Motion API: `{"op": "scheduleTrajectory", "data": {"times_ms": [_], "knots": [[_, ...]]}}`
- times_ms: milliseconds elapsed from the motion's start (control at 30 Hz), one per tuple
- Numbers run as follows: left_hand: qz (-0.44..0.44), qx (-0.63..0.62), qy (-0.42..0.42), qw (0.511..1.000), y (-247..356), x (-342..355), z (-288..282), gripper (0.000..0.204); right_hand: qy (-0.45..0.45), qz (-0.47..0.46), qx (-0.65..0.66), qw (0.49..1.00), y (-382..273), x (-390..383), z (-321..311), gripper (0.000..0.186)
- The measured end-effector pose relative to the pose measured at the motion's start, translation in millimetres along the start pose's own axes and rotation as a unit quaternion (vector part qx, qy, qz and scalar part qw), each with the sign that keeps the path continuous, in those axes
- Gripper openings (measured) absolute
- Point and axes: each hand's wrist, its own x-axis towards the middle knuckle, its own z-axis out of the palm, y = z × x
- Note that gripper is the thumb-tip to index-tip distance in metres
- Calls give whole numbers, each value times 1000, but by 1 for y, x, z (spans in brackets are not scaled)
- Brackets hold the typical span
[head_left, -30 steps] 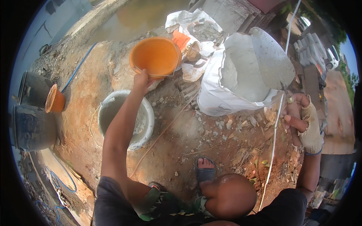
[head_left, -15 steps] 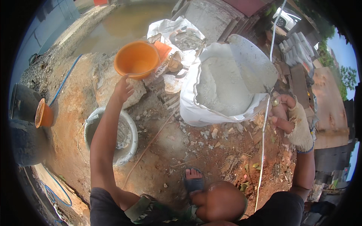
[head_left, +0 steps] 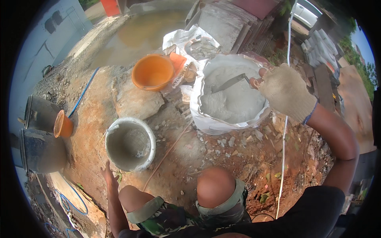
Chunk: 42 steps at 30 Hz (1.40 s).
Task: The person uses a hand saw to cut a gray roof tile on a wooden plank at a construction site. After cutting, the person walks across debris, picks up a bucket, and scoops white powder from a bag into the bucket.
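My right hand [head_left: 283, 90], in a pale knitted glove, is closed round the handle of a trowel [head_left: 230, 82]. The trowel's blade rests in the grey powder [head_left: 226, 104] filling a white open sack [head_left: 212, 123]; part of the blade seems sunk in it. My bare left hand [head_left: 108, 175] is held low beside the near left rim of a grey-crusted bucket [head_left: 151, 152], fingers apart and nothing in them. Wet-looking grey residue coats the inside of that bucket. Beyond it, an orange bucket [head_left: 152, 71] leans against a rock, next to the sack.
A torn white sack [head_left: 174, 38] with grey material lies behind. A white cord [head_left: 282, 158] crosses the ground at right. Dark drums [head_left: 43, 150] and a small orange pail [head_left: 63, 125] stand at left. Stacked panels [head_left: 222, 23] and muddy water [head_left: 139, 35] lie farther off.
My right hand has swung left and over the sack, putting the trowel into the powder. My left hand has drawn back from the orange bucket to beside the grey-crusted one.
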Motion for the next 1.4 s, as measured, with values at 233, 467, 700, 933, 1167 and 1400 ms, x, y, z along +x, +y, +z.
{"op": "scheduleTrajectory", "data": {"times_ms": [233,467,700,933,1167,1400], "knots": [[-210,-185,-230,932,-54,-32,31,95,-67,-78,-133,986,21,14,-11,15],[-205,-168,-230,936,-71,-10,49,46,-212,-7,-217,953,33,26,6,22],[-224,-137,-200,944,-58,-37,55,36,-314,45,-45,947,24,39,65,29],[-244,10,-293,924,-68,-86,74,31,-359,32,-18,933,18,46,88,36],[-254,-3,-355,900,-75,-108,97,34,-393,144,74,905,6,39,85,35],[-226,2,-377,898,-76,-100,100,31,-422,3,-2,906,5,28,84,23]]}}
